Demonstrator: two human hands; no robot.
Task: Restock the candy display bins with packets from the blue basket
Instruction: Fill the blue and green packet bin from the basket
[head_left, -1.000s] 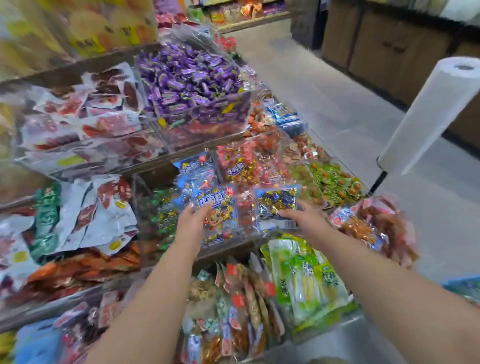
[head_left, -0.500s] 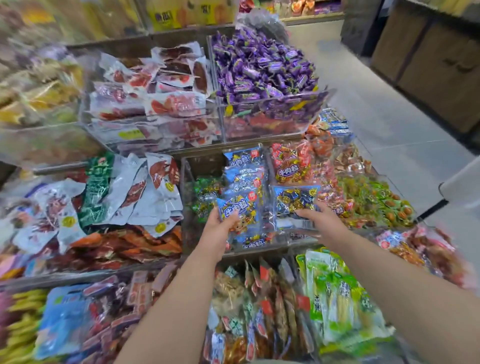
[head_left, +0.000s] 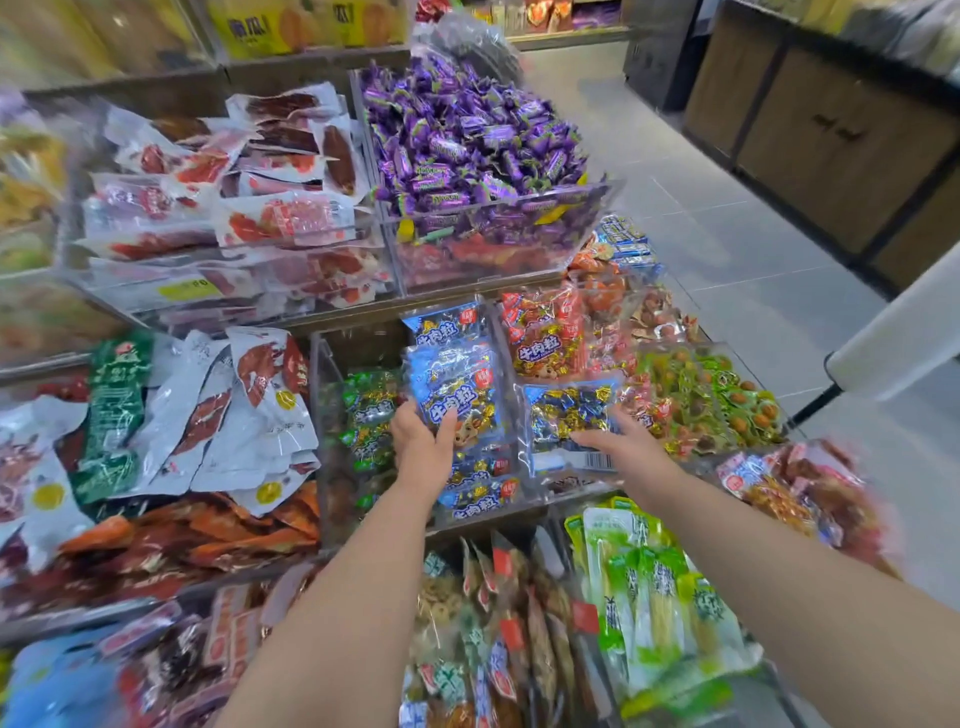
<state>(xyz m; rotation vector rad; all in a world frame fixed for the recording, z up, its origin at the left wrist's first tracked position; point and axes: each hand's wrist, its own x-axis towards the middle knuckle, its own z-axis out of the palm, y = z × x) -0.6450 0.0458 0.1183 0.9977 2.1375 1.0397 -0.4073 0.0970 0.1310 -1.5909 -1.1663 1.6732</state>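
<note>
My left hand has its grip clamped on a blue packet, thumb across the face, pressing it upright against the stack in the middle bin so the row stands face-out. Right hand pinches the lower edge of a second packet, held flat just beside the first, over the bin's front right corner; I judge it goes in next. Blue basket not in view. Risk: the leaning stack slumps forward.

Glossy plastic blue packet, clear acrylic bin
</note>
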